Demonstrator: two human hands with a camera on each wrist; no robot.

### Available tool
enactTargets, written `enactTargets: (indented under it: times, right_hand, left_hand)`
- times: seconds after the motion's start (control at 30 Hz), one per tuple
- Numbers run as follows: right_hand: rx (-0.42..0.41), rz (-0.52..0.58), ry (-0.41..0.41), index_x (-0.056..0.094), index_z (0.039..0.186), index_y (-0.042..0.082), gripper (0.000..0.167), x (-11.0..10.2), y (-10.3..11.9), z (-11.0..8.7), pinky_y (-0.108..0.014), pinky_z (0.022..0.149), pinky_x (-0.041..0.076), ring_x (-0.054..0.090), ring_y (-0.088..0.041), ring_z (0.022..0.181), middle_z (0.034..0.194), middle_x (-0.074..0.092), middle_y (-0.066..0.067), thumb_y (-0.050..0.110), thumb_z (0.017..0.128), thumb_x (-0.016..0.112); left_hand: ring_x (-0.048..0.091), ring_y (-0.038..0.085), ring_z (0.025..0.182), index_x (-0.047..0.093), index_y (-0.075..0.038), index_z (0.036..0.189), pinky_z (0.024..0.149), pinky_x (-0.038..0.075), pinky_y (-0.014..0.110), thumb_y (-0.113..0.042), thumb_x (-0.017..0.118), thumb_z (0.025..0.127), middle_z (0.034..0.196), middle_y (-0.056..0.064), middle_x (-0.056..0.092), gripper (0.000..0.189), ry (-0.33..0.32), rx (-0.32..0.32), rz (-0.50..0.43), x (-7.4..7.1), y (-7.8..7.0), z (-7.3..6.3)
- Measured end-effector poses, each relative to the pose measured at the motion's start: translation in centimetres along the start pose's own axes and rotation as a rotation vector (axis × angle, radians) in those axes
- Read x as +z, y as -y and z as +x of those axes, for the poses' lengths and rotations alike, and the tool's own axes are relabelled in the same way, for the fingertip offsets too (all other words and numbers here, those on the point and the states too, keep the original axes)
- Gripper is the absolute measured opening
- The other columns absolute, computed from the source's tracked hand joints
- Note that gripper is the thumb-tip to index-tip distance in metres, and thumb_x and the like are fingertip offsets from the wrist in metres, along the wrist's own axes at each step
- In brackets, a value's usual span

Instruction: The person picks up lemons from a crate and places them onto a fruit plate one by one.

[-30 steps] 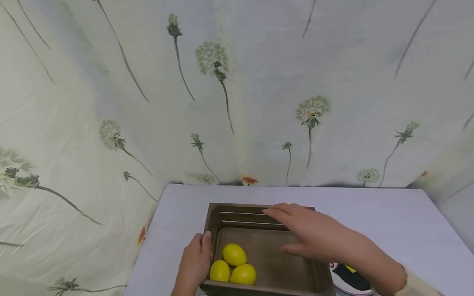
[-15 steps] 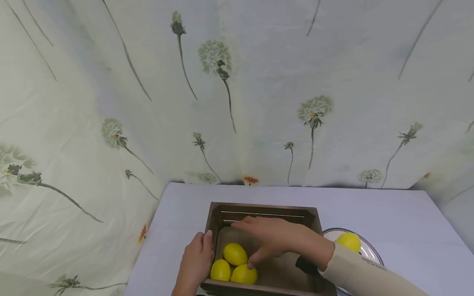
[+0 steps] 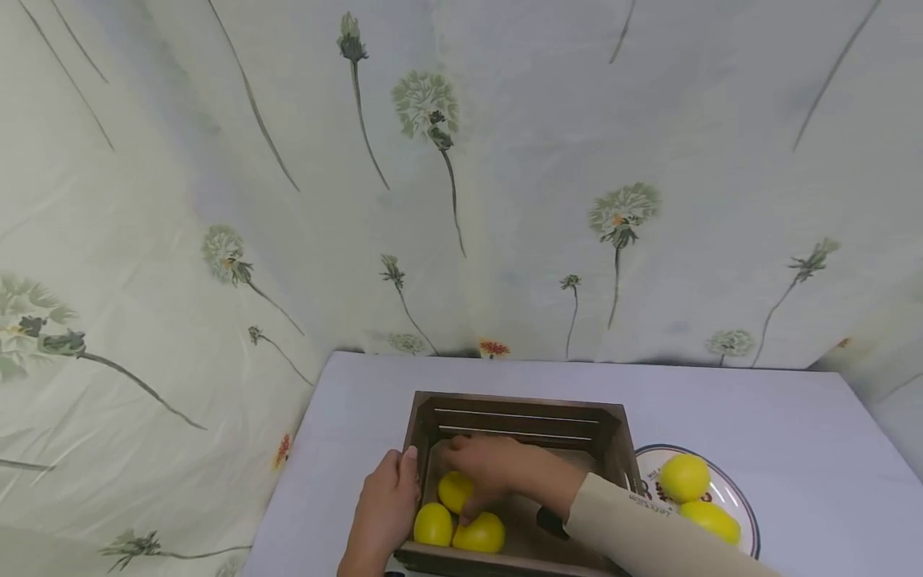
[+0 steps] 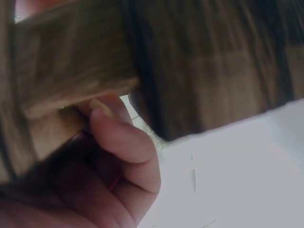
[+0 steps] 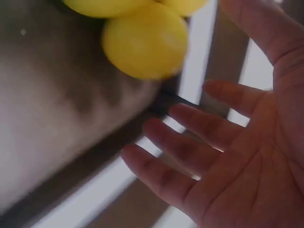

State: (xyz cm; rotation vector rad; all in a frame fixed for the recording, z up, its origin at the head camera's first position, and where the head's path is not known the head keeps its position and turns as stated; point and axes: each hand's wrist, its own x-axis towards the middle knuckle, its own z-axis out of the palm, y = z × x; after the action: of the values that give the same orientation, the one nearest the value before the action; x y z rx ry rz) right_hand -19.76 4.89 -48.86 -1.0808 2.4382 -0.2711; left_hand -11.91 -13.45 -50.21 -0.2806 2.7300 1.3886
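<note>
A brown slatted wooden crate (image 3: 519,407) stands on the table. My left hand (image 3: 384,505) grips its left side, with curled fingers (image 4: 133,147) around a slat in the left wrist view. Three yellow lemons lie in the crate's near left corner: a left one (image 3: 433,525), a right one (image 3: 481,535) and a rear one (image 3: 453,490). Over the rear lemon reaches my right hand (image 3: 497,465), partly covering it. In the right wrist view, that hand (image 5: 237,161) has spread fingers and an empty palm, apart from the nearest lemon (image 5: 145,42).
To the right of the crate, a white plate with a dark rim (image 3: 730,490) bears two lemons, a rear one (image 3: 685,478) and a front one (image 3: 712,521). The white table (image 3: 808,433) ends at a dandelion-print curtain (image 3: 519,200) behind.
My right hand has moved left and down into the crate, coming over the rear lemon. The plate's two lemons have come out from behind the right arm. My left hand keeps its grip.
</note>
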Motion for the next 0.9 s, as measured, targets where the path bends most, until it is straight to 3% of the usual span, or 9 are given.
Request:
enactTargets:
  times: [0.13, 0.37, 0.6, 0.9]
  right_hand:
    - [0.054, 0.038, 0.054, 0.062, 0.14, 0.021, 0.079, 1.2, -0.8, 0.6, -0.038, 0.087, 0.056, 0.062, -0.013, 0.098, 0.122, 0.066, 0.003, 0.049, 0.074, 0.094]
    - [0.043, 0.07, 0.056, 0.066, 0.134, 0.02, 0.064, 1.6, -1.9, 1.1, -0.035, 0.083, 0.054, 0.059, -0.009, 0.087, 0.103, 0.065, 0.008, 0.043, 0.08, 0.091]
    - [-0.003, 0.079, 0.043, 0.067, 0.128, 0.018, 0.056, 2.8, -1.8, 1.6, -0.028, 0.079, 0.053, 0.055, -0.006, 0.082, 0.098, 0.061, 0.008, 0.032, 0.08, 0.092]
    - [0.027, 0.103, 0.06, 0.067, 0.126, 0.021, 0.053, 2.8, -1.4, 1.1, -0.03, 0.077, 0.053, 0.055, -0.008, 0.08, 0.097, 0.061, 0.008, 0.019, 0.079, 0.091]
  left_hand:
    - [0.047, 0.019, 0.054, 0.055, -0.008, 0.088, 0.05, 0.04, 0.033, -0.04, 0.043, 0.113, 0.065, 0.001, 0.053, 0.042, 0.002, 0.008, 0.004, 0.1, -0.2, 0.0]
    - [0.048, 0.019, 0.055, 0.055, -0.008, 0.09, 0.051, 0.042, 0.033, -0.043, 0.042, 0.113, 0.066, 0.002, 0.054, 0.044, 0.003, 0.017, 0.007, 0.0, -0.2, 0.1]
    - [0.046, 0.019, 0.054, 0.054, -0.008, 0.09, 0.05, 0.04, 0.034, -0.042, 0.042, 0.114, 0.066, 0.002, 0.053, 0.043, 0.0, 0.007, -0.001, -0.1, 0.0, 0.0]
    - [0.047, 0.019, 0.056, 0.054, -0.008, 0.09, 0.051, 0.04, 0.034, -0.044, 0.041, 0.114, 0.067, 0.002, 0.053, 0.045, 0.009, 0.003, 0.0, 0.0, 0.1, -0.1]
